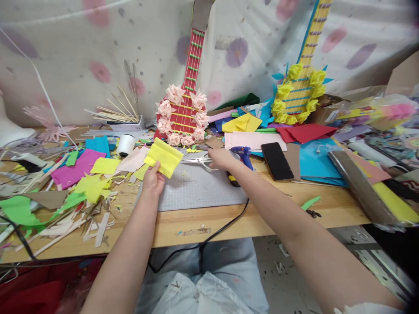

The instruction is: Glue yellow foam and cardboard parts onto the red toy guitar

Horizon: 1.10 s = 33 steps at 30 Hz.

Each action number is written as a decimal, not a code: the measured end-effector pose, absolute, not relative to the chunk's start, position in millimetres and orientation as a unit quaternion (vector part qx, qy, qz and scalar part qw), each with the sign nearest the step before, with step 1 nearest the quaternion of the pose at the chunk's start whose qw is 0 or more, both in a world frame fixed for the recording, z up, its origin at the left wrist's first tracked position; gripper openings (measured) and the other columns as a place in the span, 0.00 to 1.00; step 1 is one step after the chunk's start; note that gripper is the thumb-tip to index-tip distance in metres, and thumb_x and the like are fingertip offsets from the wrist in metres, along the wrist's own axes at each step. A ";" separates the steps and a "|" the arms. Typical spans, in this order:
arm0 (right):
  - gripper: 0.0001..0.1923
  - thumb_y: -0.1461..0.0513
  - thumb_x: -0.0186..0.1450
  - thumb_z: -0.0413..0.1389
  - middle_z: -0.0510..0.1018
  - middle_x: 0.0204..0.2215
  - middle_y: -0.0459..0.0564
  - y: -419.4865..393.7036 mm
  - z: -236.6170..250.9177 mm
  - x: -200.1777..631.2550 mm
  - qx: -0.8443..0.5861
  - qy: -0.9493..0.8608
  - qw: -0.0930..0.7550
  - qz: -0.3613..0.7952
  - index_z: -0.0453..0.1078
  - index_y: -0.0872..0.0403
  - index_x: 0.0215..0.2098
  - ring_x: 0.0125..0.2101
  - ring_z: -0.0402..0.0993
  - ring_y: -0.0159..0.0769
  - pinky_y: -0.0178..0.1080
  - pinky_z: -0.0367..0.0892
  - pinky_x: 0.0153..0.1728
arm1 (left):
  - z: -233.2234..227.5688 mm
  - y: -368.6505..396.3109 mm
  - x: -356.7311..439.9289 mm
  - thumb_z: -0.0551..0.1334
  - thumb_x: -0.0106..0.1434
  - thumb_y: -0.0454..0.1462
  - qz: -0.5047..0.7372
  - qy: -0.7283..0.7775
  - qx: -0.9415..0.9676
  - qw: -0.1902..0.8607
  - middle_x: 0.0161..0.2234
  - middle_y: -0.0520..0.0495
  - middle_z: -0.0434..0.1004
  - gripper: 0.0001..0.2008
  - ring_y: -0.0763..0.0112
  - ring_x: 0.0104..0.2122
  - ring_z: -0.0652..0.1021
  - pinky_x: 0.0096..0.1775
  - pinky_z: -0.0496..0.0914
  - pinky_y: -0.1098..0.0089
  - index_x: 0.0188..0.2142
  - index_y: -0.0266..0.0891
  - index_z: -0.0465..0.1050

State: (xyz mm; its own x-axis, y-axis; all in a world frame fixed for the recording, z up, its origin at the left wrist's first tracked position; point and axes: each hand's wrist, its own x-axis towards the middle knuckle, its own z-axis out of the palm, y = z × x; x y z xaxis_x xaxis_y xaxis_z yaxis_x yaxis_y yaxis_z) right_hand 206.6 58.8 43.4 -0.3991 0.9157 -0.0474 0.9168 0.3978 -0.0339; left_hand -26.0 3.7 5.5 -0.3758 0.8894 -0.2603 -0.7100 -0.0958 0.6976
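Observation:
My left hand (153, 179) pinches a creased yellow sheet of crepe-like paper (164, 157) by its lower edge, thumb on top, above the left side of a grey cutting mat (196, 189). Over the mat's far right part, my right hand (221, 159) has its fingers closed at the handles of silver scissors (195, 161). The blades point left, toward the yellow sheet. Small yellow cut pieces (193, 150) lie just beyond the scissors. A blue glue gun (242, 155) lies right beside my right hand, partly hidden by it.
A red paper guitar (188, 78) with pink flowers stands behind the mat; a yellow one (300, 83) leans farther right. Paper scraps (91, 187) cover the left side. A phone (277, 161) lies on the right. A black cable (225, 226) crosses the table's front edge.

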 end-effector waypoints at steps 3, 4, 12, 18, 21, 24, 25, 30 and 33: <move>0.15 0.58 0.53 0.59 0.75 0.35 0.53 55.5 48.7 221.2 0.556 0.818 -0.041 -0.141 0.67 0.55 0.39 0.35 0.71 0.40 0.36 0.62 0.33 | 3.0 6.3 -30.1 0.56 0.59 0.26 0.742 0.377 0.099 0.546 0.37 0.47 0.80 0.12 0.74 0.36 0.79 0.41 0.73 0.73 0.40 0.37 0.73; 0.17 0.57 0.53 0.59 0.74 0.34 0.51 54.3 49.4 225.3 0.545 0.815 -0.056 -0.190 0.67 0.54 0.39 0.34 0.70 0.38 0.35 0.62 0.32 | 2.6 6.9 -31.2 0.56 0.60 0.27 0.745 0.371 0.093 0.546 0.37 0.47 0.80 0.12 0.74 0.37 0.79 0.41 0.73 0.73 0.40 0.37 0.73; 0.18 0.50 0.59 0.54 0.69 0.29 0.45 39.8 50.3 219.5 0.339 0.803 -0.068 -0.486 0.63 0.56 0.36 0.27 0.63 0.27 0.31 0.62 0.29 | 3.4 6.4 -31.3 0.55 0.61 0.27 0.757 0.359 0.071 0.542 0.36 0.48 0.80 0.13 0.75 0.37 0.79 0.43 0.72 0.73 0.42 0.38 0.73; 0.32 0.39 0.60 0.42 0.71 0.23 0.47 28.7 60.1 212.2 0.311 0.717 0.034 -0.623 0.67 0.58 0.37 0.22 0.65 0.27 0.29 0.57 0.20 | 6.1 5.5 -32.1 0.54 0.62 0.27 0.761 0.335 0.047 0.553 0.33 0.48 0.80 0.14 0.77 0.32 0.79 0.41 0.73 0.73 0.44 0.36 0.71; 0.37 0.37 0.60 0.37 0.72 0.23 0.50 25.2 60.7 212.2 0.274 0.677 0.078 -0.679 0.67 0.59 0.37 0.21 0.66 0.28 0.28 0.53 0.17 | 7.7 5.3 -33.4 0.54 0.62 0.27 0.763 0.332 0.039 0.553 0.33 0.48 0.80 0.13 0.78 0.32 0.79 0.40 0.73 0.75 0.45 0.37 0.71; 0.40 0.36 0.59 0.31 0.74 0.25 0.53 25.3 57.5 208.5 0.247 0.644 0.084 -0.719 0.66 0.59 0.37 0.22 0.68 0.29 0.28 0.52 0.15 | 7.4 5.4 -34.1 0.54 0.63 0.27 0.767 0.322 0.036 0.553 0.32 0.49 0.80 0.13 0.79 0.31 0.79 0.41 0.72 0.75 0.44 0.37 0.71; 0.41 0.36 0.59 0.29 0.74 0.26 0.54 26.0 56.1 206.2 0.238 0.637 0.079 -0.729 0.66 0.59 0.38 0.23 0.68 0.30 0.28 0.52 0.15 | 7.1 5.4 -34.0 0.54 0.63 0.27 0.767 0.321 0.037 0.554 0.32 0.49 0.80 0.13 0.80 0.31 0.79 0.41 0.72 0.75 0.44 0.37 0.71; 0.44 0.35 0.58 0.25 0.73 0.27 0.55 28.6 51.6 195.9 0.238 0.627 0.070 -0.738 0.65 0.60 0.39 0.23 0.69 0.31 0.28 0.53 0.15 | 6.9 4.5 -32.6 0.54 0.63 0.28 0.764 0.330 0.046 0.553 0.32 0.50 0.80 0.13 0.79 0.32 0.79 0.41 0.73 0.75 0.45 0.38 0.70; 0.47 0.35 0.56 0.23 0.74 0.28 0.57 26.9 50.1 196.2 0.224 0.626 0.078 -0.743 0.65 0.61 0.40 0.24 0.69 0.31 0.29 0.53 0.14 | 9.5 3.5 -32.4 0.54 0.63 0.28 0.764 0.330 0.041 0.553 0.32 0.50 0.80 0.13 0.80 0.31 0.79 0.39 0.73 0.77 0.45 0.38 0.70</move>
State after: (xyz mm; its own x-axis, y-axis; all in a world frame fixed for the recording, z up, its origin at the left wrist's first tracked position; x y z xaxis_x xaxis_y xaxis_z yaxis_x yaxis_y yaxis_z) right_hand 196.2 26.9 50.1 -0.8878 0.1648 -0.4297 0.3955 -0.2045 -0.8954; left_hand -32.4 3.5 9.5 -0.3861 0.8713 -0.3029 -0.8175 -0.1710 0.5500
